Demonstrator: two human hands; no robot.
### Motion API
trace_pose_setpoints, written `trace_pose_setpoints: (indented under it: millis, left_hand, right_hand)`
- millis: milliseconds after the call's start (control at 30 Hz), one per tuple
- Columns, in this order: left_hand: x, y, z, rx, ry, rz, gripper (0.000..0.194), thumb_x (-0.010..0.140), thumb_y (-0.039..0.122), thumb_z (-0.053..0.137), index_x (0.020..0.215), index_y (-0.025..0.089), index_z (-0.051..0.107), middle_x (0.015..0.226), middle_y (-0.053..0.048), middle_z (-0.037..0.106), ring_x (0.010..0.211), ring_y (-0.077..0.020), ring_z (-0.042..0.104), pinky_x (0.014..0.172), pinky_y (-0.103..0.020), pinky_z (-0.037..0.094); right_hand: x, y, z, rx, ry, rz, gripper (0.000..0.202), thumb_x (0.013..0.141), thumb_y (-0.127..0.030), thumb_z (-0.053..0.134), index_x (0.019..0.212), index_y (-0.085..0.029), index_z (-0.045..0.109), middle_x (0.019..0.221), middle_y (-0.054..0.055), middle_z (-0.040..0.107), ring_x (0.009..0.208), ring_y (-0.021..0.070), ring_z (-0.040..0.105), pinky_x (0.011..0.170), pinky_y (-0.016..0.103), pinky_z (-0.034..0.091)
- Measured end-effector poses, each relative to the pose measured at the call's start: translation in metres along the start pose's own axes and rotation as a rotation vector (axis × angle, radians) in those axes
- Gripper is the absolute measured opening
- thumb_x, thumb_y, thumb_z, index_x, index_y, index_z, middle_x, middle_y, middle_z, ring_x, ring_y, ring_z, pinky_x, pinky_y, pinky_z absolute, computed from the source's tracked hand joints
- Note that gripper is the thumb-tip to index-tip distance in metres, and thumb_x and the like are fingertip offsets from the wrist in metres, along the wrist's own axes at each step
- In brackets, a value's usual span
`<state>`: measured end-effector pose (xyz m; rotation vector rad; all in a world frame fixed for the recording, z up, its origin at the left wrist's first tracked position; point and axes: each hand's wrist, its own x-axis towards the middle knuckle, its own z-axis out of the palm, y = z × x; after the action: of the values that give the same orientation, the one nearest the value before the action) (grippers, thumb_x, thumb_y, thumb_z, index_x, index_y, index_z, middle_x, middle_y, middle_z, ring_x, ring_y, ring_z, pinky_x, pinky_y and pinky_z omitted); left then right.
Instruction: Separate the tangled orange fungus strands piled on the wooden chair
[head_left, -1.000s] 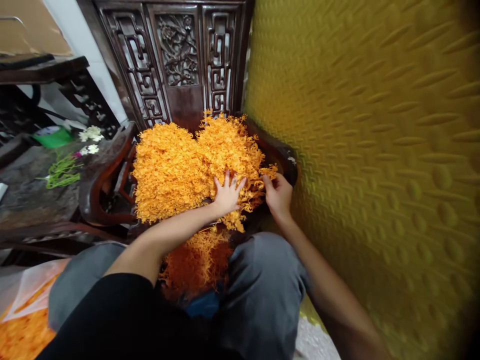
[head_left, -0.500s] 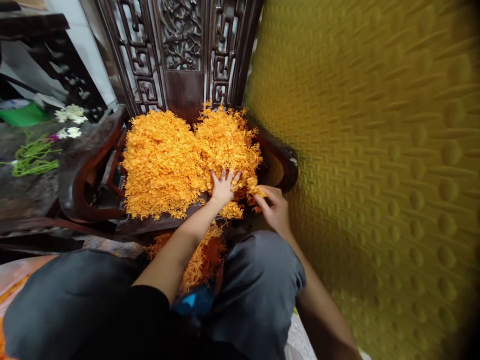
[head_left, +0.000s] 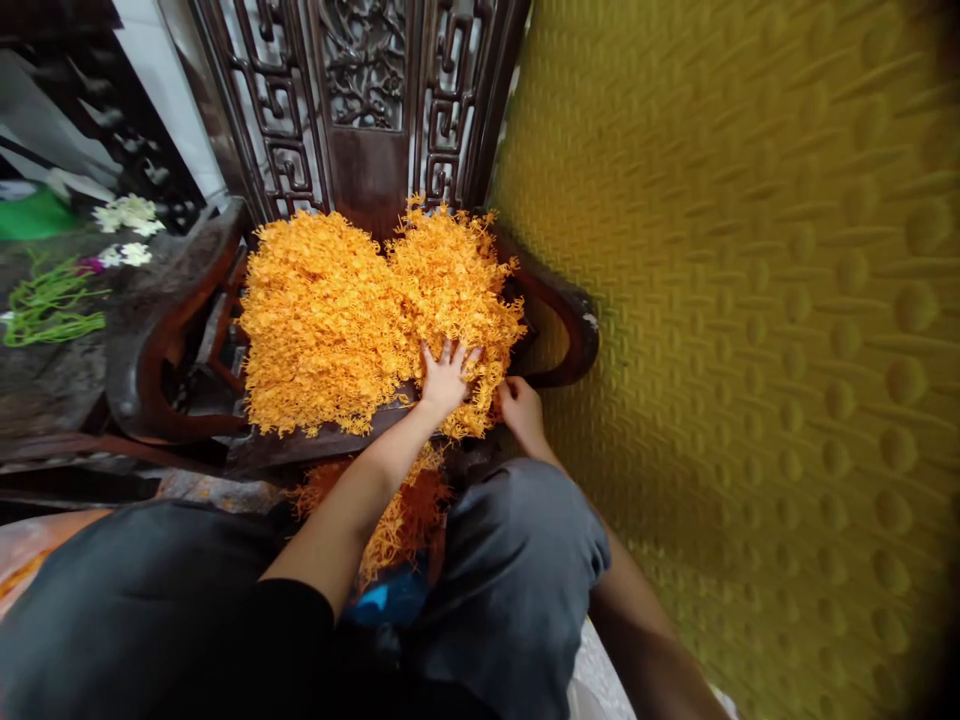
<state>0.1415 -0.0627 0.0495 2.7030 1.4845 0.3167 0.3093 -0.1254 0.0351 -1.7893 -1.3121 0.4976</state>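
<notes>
Two adjoining mounds of small, orange, spidery flower-like pieces (head_left: pixel 322 320) lay on the seat of a dark, carved wooden chair (head_left: pixel 369 170). Its curved arms (head_left: pixel 583 335), left and right, probably limited sideways spill. Left hand (head_left: pixel 445 382): fingers splayed, palm down on the near face of the right mound (head_left: pixel 454 275), apparently to steady it. Right hand (head_left: pixel 521 408): fingers curled at that mound's near right edge, giving fingertip access there; could not tell whether anything was pinched.
</notes>
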Motion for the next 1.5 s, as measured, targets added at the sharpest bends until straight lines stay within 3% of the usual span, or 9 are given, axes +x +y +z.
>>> trace_pose_setpoints:
  millis: [367, 500, 667, 833, 933, 1033, 1200, 1367, 1500]
  left_hand:
    - [0.006, 0.002, 0.007, 0.021, -0.086, -0.034, 0.057, 0.097, 0.038, 0.045, 0.151, 0.023, 0.055, 0.169, -0.013, 0.033, 0.159, -0.039, 0.012, 0.121, -0.073, -0.01]
    - [0.006, 0.003, 0.008, 0.028, -0.03, -0.021, 0.061, 0.096, 0.042, 0.048, 0.155, 0.025, 0.048, 0.17, -0.013, 0.028, 0.159, -0.0407, 0.011, 0.119, -0.076, -0.01]
    - [0.002, 0.01, -0.002, 0.041, -0.099, -0.052, 0.058, 0.095, 0.04, 0.052, 0.153, 0.033, 0.051, 0.172, -0.007, 0.024, 0.16, -0.0409, 0.009, 0.118, -0.076, -0.013]
    - [0.0, 0.017, -0.045, 0.009, -0.258, -0.032, 0.067, 0.088, 0.041, 0.066, 0.152, 0.027, 0.053, 0.173, -0.014, 0.018, 0.16, -0.0443, 0.007, 0.118, -0.08, 0.002]
    - [-0.002, 0.015, -0.101, -0.117, -0.542, 0.029, 0.095, 0.067, 0.034, 0.087, 0.154, 0.022, 0.05, 0.169, -0.022, 0.026, 0.153, -0.0489, 0.028, 0.116, -0.07, 0.031]
    - [-0.016, 0.003, -0.175, -0.242, -0.679, 0.195, 0.075, 0.045, 0.028, 0.097, 0.118, 0.022, 0.078, 0.125, -0.017, 0.075, 0.119, -0.0381, 0.068, 0.106, -0.045, 0.051]
    - [-0.077, -0.022, -0.281, -0.985, -0.462, 0.309, 0.054, 0.059, 0.041, 0.093, 0.109, 0.025, 0.077, 0.114, -0.008, 0.079, 0.108, -0.0248, 0.073, 0.093, -0.032, 0.057]
    - [-0.132, -0.046, -0.296, -1.576, 0.159, -0.014, 0.037, 0.083, 0.046, 0.076, 0.107, 0.018, 0.069, 0.104, -0.009, 0.076, 0.101, -0.0185, 0.074, 0.101, -0.036, 0.054]
    - [-0.161, -0.076, -0.278, -1.665, 0.312, -0.254, 0.042, 0.076, 0.04, 0.084, 0.106, 0.017, 0.066, 0.092, -0.006, 0.075, 0.081, -0.0175, 0.075, 0.084, -0.035, 0.059]
  right_hand:
    - [-0.1, -0.031, -0.086, -0.099, -0.175, 0.068, 0.044, 0.084, -0.055, 0.056, 0.072, -0.017, 0.073, 0.066, 0.006, 0.07, 0.064, 0.0219, 0.064, 0.058, 0.029, 0.043]
    - [-0.152, -0.035, -0.133, -0.14, -0.132, 0.16, 0.047, 0.084, -0.059, 0.055, 0.072, -0.019, 0.075, 0.065, 0.005, 0.07, 0.062, 0.0239, 0.065, 0.056, 0.031, 0.045]
    - [-0.24, -0.042, -0.189, -0.283, 0.057, 0.32, 0.045, 0.079, -0.069, 0.059, 0.075, -0.028, 0.077, 0.068, 0.005, 0.073, 0.058, 0.0285, 0.068, 0.051, 0.038, 0.051]
    - [-0.274, -0.073, -0.211, -0.402, 0.399, 0.142, 0.026, 0.084, -0.058, 0.065, 0.084, -0.033, 0.074, 0.074, 0.006, 0.073, 0.056, 0.0278, 0.064, 0.055, 0.042, 0.048]
    - [-0.244, -0.109, -0.207, -0.362, 0.512, -0.143, 0.012, 0.09, -0.043, 0.066, 0.092, -0.035, 0.074, 0.077, 0.005, 0.071, 0.057, 0.0246, 0.061, 0.056, 0.04, 0.044]
    - [-0.191, -0.153, -0.2, -0.239, 0.328, -0.515, 0.021, 0.091, -0.026, 0.066, 0.108, -0.036, 0.073, 0.091, 0.005, 0.073, 0.074, 0.0248, 0.068, 0.066, 0.04, 0.05]
    - [-0.119, -0.23, -0.165, -0.259, 0.169, -0.909, 0.023, 0.093, -0.02, 0.064, 0.111, -0.033, 0.07, 0.095, 0.007, 0.07, 0.082, 0.0235, 0.067, 0.07, 0.038, 0.053]
    - [-0.095, -0.275, -0.089, -0.289, -0.247, -1.153, 0.014, 0.098, -0.026, 0.057, 0.088, -0.023, 0.067, 0.078, 0.005, 0.066, 0.063, 0.0164, 0.062, 0.057, 0.03, 0.048]
    - [-0.084, -0.288, -0.04, -0.352, -0.463, -1.252, 0.028, 0.101, -0.036, 0.054, 0.084, -0.02, 0.069, 0.08, 0.006, 0.069, 0.061, 0.0161, 0.064, 0.055, 0.03, 0.047]
